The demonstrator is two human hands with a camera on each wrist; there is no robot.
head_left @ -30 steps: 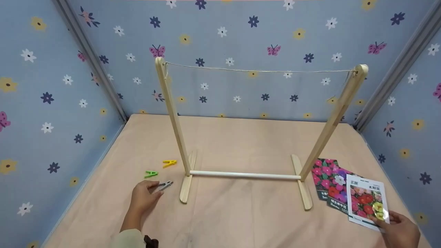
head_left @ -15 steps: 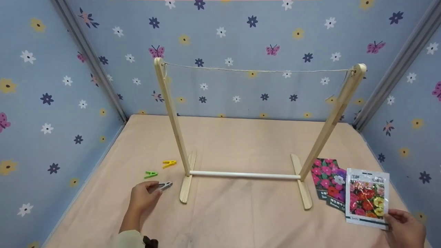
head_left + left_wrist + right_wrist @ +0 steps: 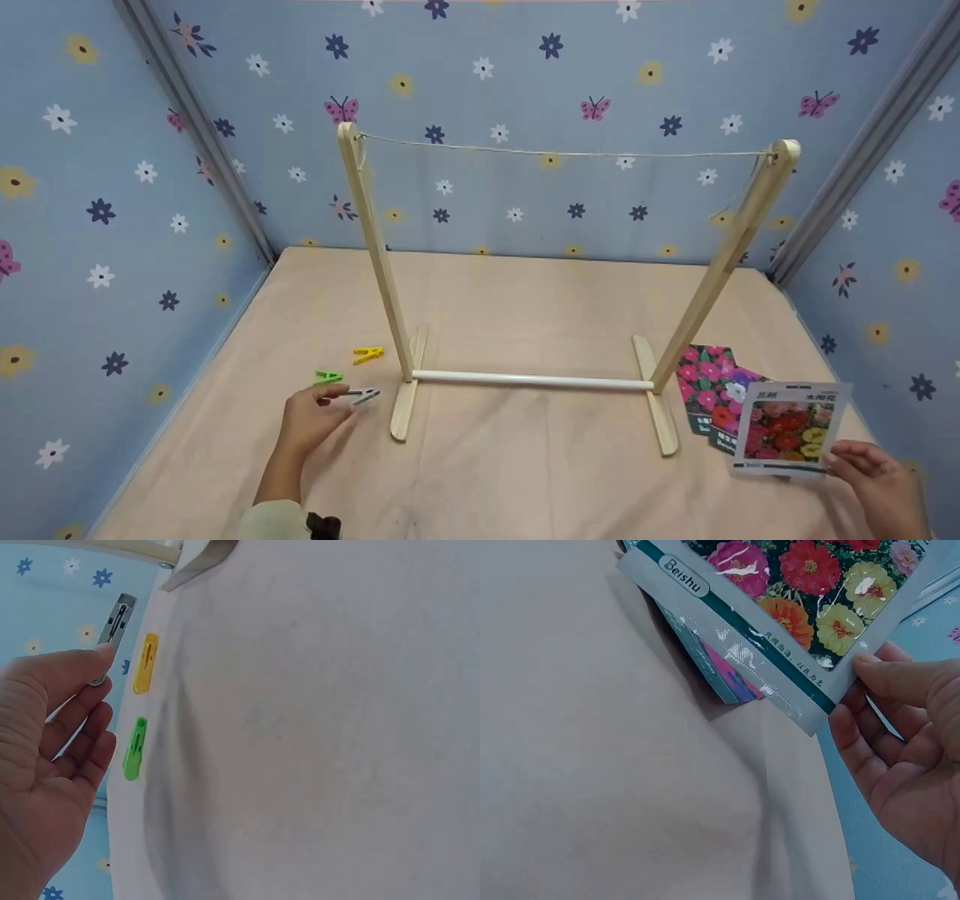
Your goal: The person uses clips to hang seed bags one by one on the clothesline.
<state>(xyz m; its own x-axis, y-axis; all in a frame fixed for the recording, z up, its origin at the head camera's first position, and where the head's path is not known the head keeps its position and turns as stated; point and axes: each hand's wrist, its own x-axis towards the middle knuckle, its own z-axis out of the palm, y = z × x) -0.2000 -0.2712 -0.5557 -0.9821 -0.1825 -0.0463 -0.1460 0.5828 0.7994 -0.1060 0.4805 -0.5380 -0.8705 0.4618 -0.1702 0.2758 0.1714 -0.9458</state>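
My left hand (image 3: 311, 420) pinches a grey clothespin (image 3: 364, 395) by one end, just off the cloth on the left. Behind it lie a green clothespin (image 3: 328, 376) and a yellow clothespin (image 3: 368, 355); both also show in the left wrist view. On the right, my right hand (image 3: 877, 480) pinches a white-edged seed packet (image 3: 787, 431) with flower pictures by its lower right corner. In the right wrist view the thumb (image 3: 892, 675) presses on the packet's front. Two more seed packets (image 3: 705, 375) lie overlapping on the cloth, partly hidden behind the held one.
Between the hands stands a wooden frame with a left post (image 3: 379, 262), a right post (image 3: 724, 270) and a white crossbar (image 3: 532, 380). A thin string (image 3: 562, 154) joins the post tops. Flower-patterned walls (image 3: 495, 90) enclose the cloth-covered table (image 3: 525, 315).
The right hand has lifted the seed packet off the other packets and tilted it up, shifting it slightly left. The left hand with the grey clothespin has risen slightly.
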